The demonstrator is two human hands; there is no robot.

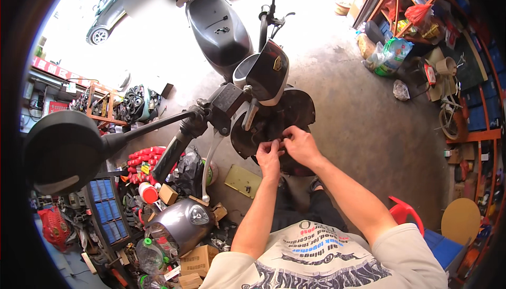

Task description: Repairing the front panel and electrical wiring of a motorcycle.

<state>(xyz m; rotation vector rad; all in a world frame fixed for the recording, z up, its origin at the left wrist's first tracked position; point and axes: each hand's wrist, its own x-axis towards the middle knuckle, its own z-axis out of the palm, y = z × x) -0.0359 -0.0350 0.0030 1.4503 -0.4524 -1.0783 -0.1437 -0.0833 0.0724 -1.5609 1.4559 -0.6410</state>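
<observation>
Close together, my left hand (269,158) and my right hand (301,145) work at the opened front of a scooter. Both hands have their fingertips drawn together in a pinch, nearly touching each other. Whatever they hold is too small and dark to make out. Around them is the scooter's dark front cavity (299,108), whose inner parts are lost in shadow. Just beyond sit the scooter's headlight and dash housing (271,70) and a handlebar grip (171,157) with a silver brake lever (212,154). The scooter's dark seat (219,28) lies farther off with small items on it.
A round black mirror (66,149) sticks out at the left. Below it are a grey body panel (184,225), cardboard boxes (199,260), plastic bottles (150,254) and red packets (142,162). Shelves (482,136) and filled bags (392,54) line the right; a red chair (406,212) stands near my right arm.
</observation>
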